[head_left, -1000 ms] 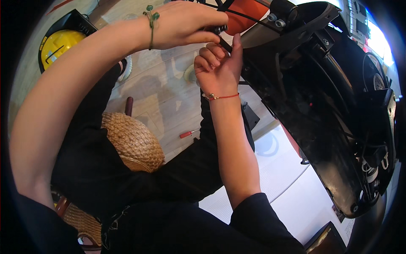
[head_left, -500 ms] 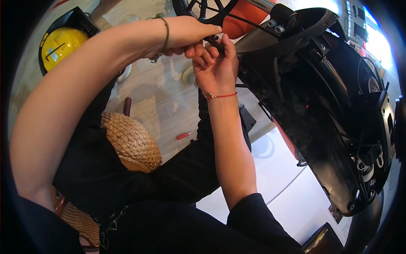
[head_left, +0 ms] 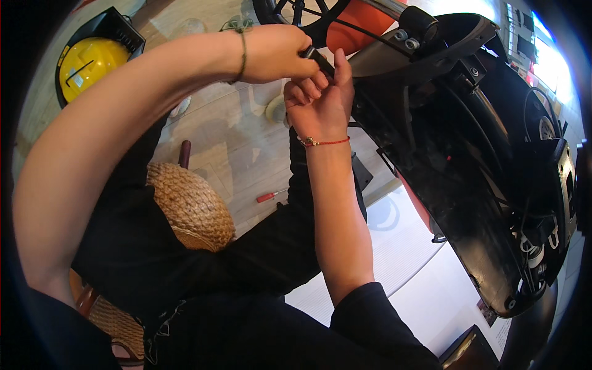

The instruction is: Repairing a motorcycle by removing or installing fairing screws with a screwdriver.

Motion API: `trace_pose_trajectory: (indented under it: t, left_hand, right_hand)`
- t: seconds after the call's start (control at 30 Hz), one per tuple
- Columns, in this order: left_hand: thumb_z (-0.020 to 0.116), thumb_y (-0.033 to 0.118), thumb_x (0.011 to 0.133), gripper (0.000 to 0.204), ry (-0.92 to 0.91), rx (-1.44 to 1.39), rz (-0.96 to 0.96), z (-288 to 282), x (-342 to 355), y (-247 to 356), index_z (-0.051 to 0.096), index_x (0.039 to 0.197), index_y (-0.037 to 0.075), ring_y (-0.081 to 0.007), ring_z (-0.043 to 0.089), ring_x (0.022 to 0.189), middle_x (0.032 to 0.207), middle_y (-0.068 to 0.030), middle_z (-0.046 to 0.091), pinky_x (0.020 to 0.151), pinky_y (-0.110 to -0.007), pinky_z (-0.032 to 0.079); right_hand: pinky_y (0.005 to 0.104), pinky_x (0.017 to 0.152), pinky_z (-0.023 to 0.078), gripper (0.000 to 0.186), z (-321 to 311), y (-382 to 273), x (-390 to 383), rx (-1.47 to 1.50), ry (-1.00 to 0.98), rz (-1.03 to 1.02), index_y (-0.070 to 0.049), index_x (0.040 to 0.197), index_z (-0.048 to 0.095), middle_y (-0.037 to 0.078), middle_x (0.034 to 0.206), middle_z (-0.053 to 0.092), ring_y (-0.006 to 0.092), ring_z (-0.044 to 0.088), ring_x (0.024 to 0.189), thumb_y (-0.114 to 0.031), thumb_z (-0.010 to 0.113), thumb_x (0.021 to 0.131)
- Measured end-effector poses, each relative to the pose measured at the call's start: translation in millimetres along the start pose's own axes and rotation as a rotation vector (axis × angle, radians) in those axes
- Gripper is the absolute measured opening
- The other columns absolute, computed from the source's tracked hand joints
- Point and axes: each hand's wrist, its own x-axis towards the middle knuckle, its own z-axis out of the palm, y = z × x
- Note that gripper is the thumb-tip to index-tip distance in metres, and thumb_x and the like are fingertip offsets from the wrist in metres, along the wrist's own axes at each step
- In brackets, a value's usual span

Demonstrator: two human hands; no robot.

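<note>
My left hand [head_left: 275,54] has its fingers curled around the near end of a black cable-like piece [head_left: 320,60]. Just below and to the right, my right hand [head_left: 319,108] is palm up, its fingers bent against the same piece and its thumb raised beside it. Its far end runs toward the large black shell of a tipped vehicle [head_left: 425,142]. What the fingertips press on is partly hidden. A black spoked wheel [head_left: 296,13] is just beyond both hands.
A yellow hard-shelled object [head_left: 95,61] rests in a black tray at far left. A red-handled screwdriver [head_left: 266,197] lies on the floor. Beside my leg is a woven seat [head_left: 191,206]. Under the vehicle spreads a white printed sheet [head_left: 394,265]; an orange panel [head_left: 354,28] shows behind it.
My left hand has turned over and its fingers have closed over the end of the black piece, which showed openly before. My right hand has shifted slightly right and down.
</note>
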Motion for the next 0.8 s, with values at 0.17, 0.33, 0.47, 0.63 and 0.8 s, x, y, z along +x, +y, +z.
trace_pose_trajectory:
  t: [0.17,0.33,0.47,0.63,0.8]
  left_hand:
    - [0.062,0.029,0.078,0.03,0.12,0.737,0.454,-13,-3,-15,0.05,0.089,0.003,-0.0319,0.054,0.078,0.083,-0.0128,0.054,0.068,-0.04,0.043]
    - [0.053,0.022,0.073,0.011,0.461,1.114,0.985,-18,4,-14,0.046,0.074,0.013,-0.0135,0.048,0.071,0.07,0.0016,0.046,0.061,-0.026,0.038]
    - [0.062,0.039,0.078,0.034,0.45,0.803,0.553,-2,-3,-24,0.055,0.083,0.006,-0.0228,0.055,0.067,0.071,-0.0065,0.054,0.063,-0.034,0.042]
    - [0.038,0.071,0.078,0.071,-0.05,-0.094,-0.216,-1,-3,-13,0.053,0.055,0.005,-0.0115,0.039,0.036,0.043,-0.0003,0.045,0.043,-0.028,0.033]
    - [0.048,0.059,0.081,0.052,-0.068,-0.515,-0.506,0,-1,6,0.053,0.065,0.011,-0.004,0.032,0.038,0.047,0.0052,0.043,0.038,-0.022,0.025]
  right_hand:
    - [0.0203,0.04,0.023,0.031,4,6,-5,0.077,0.096,0.039,-0.01,0.073,0.054,-0.007,0.048,0.032,0.0054,0.028,0.04,-0.038,0.053,0.086]
    - [0.0204,0.039,0.023,0.03,-10,2,-4,0.18,-0.044,0.101,-0.011,0.076,0.055,-0.005,0.047,0.033,0.0062,0.029,0.039,-0.039,0.053,0.087]
    - [0.0207,0.039,0.023,0.025,-7,2,-1,0.141,-0.002,0.094,-0.011,0.077,0.055,-0.004,0.048,0.033,0.0072,0.029,0.039,-0.033,0.052,0.087]
    - [0.0214,0.039,0.023,0.019,-6,2,-1,0.107,-0.016,0.066,-0.01,0.08,0.054,-0.003,0.049,0.033,0.0079,0.029,0.04,-0.027,0.052,0.086]
    - [0.0217,0.039,0.023,0.02,-8,-2,-2,0.054,0.018,0.033,-0.01,0.078,0.054,-0.003,0.049,0.031,0.0077,0.028,0.041,-0.028,0.051,0.086]
